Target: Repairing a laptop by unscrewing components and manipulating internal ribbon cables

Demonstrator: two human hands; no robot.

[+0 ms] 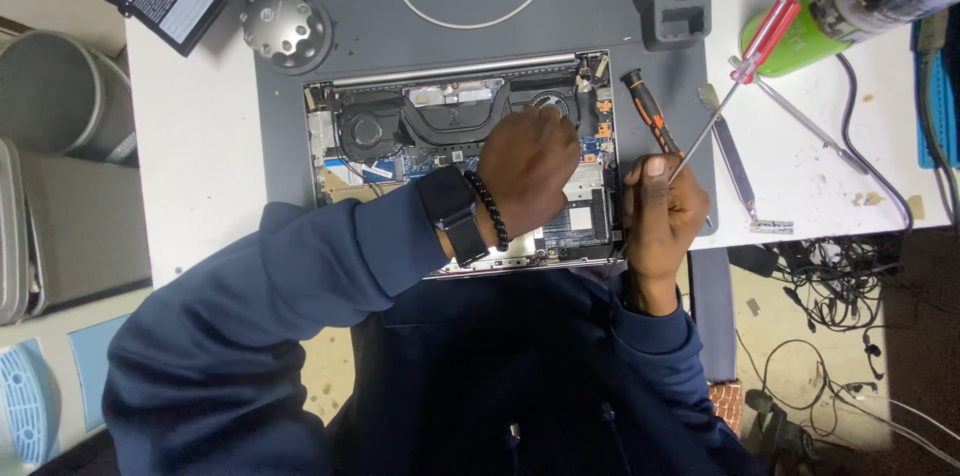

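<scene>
Opened laptop (400,131) lies bottom-up on a grey mat (300,166) on the desk (190,186), internals exposed. Left hand (527,168) rests palm-down over the board's right-middle; fingers hidden, so can't tell how open it is or if it grips anything. Right hand (660,211) sits at the laptop's right edge, closed round the shaft of a red-handled screwdriver (735,86), long axis running up-right away from the laptop, handle far end. Orange-black screwdriver (650,116) lies just beside, loose.
</scene>
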